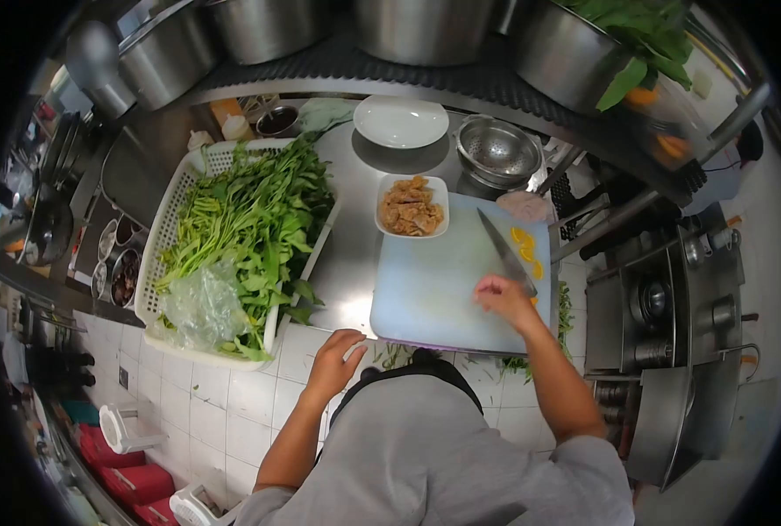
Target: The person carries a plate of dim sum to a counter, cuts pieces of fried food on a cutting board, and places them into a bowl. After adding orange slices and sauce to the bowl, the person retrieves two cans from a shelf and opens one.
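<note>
My right hand [504, 301] is over the light blue cutting board [443, 289], fingers curled together; whether anything small is between them is hidden. Beside it lies a knife [501, 245], its blade pointing away and its handle end hidden near my wrist. Yellow-orange slices [525, 245] lie in a row right of the blade. At the board's far left corner stands a square white bowl [380, 210] of brown fried pieces [411, 207]. My left hand [333, 361] is at the table's front edge, left of the board, thumb apart and holding nothing.
A white basket [158, 237] of leafy greens [250, 210] with a clear plastic bag [205, 307] stands left. Behind are a white oval plate [401, 121], a metal colander [498, 149] and a pinkish cloth [524, 207]. Large pots [421, 31] line the overhead shelf [338, 77].
</note>
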`<action>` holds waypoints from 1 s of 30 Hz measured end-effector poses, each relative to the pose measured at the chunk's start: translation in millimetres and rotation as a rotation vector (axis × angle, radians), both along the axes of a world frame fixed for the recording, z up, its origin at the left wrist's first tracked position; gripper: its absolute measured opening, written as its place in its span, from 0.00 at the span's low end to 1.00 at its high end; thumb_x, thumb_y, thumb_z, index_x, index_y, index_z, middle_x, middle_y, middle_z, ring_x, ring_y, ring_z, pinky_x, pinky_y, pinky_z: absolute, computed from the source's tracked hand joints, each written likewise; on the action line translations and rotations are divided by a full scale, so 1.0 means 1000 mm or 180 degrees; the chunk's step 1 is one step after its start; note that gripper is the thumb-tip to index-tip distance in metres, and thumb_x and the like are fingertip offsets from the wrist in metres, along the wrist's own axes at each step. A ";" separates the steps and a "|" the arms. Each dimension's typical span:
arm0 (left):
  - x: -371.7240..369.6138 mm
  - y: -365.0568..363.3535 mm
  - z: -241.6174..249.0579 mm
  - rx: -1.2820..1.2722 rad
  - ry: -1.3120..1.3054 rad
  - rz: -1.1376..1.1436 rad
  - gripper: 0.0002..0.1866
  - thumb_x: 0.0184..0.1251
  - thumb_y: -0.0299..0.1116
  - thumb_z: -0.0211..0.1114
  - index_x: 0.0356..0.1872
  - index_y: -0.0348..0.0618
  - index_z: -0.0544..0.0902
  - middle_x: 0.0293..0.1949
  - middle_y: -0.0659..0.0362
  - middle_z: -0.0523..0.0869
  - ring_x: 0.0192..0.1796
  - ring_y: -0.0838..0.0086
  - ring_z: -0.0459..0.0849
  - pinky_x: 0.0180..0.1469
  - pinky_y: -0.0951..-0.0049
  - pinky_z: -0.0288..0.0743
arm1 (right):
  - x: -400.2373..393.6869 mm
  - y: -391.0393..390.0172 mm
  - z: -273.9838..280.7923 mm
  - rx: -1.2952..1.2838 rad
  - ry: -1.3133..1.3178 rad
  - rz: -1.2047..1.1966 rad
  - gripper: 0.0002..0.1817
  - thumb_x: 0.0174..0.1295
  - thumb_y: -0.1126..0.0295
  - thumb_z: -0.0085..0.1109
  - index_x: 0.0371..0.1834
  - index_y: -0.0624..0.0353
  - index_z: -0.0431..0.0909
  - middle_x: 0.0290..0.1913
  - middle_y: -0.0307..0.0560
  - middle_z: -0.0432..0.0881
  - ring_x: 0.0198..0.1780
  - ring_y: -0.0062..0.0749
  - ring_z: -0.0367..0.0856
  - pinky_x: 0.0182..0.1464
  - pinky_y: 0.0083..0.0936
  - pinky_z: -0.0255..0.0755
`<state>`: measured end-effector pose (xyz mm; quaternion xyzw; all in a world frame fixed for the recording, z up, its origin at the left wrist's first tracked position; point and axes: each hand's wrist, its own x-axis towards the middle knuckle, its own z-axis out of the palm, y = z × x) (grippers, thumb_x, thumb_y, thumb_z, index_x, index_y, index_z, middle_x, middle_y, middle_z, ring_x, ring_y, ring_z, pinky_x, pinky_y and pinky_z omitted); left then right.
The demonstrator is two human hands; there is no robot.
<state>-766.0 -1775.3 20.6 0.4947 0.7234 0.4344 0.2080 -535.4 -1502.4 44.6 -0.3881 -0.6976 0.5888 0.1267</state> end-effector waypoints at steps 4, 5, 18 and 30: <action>0.001 0.027 -0.005 0.0094 0.0156 0.0066 0.11 0.59 0.27 0.66 0.43 0.38 0.82 0.46 0.51 0.81 0.49 0.58 0.81 0.51 0.67 0.74 | -0.007 -0.051 0.073 -0.1335 0.0529 -0.0076 0.06 0.55 0.71 0.65 0.35 0.57 0.79 0.29 0.36 0.82 0.25 0.13 0.71 0.27 0.13 0.63; 0.000 0.039 -0.004 0.0096 0.0246 0.0080 0.11 0.58 0.28 0.66 0.43 0.39 0.82 0.48 0.51 0.81 0.50 0.57 0.80 0.52 0.66 0.74 | -0.008 -0.059 0.093 -0.1674 0.0890 0.0165 0.08 0.56 0.72 0.65 0.37 0.58 0.78 0.32 0.38 0.82 0.28 0.15 0.73 0.29 0.13 0.65; -0.019 0.206 0.043 0.0764 0.0467 0.0581 0.12 0.58 0.27 0.66 0.45 0.42 0.83 0.52 0.51 0.79 0.56 0.57 0.77 0.56 0.63 0.71 | -0.012 -0.025 0.191 -0.2075 0.3504 0.2238 0.13 0.62 0.66 0.58 0.45 0.62 0.81 0.52 0.55 0.74 0.40 0.29 0.76 0.44 0.22 0.69; -0.026 0.222 0.011 0.0299 0.1544 0.1085 0.21 0.51 0.26 0.71 0.49 0.45 0.79 0.51 0.54 0.77 0.53 0.56 0.75 0.54 0.60 0.72 | -0.199 0.173 -0.011 0.3598 0.0603 0.1777 0.12 0.52 0.74 0.62 0.41 0.52 0.81 0.45 0.40 0.74 0.48 0.37 0.76 0.45 0.33 0.75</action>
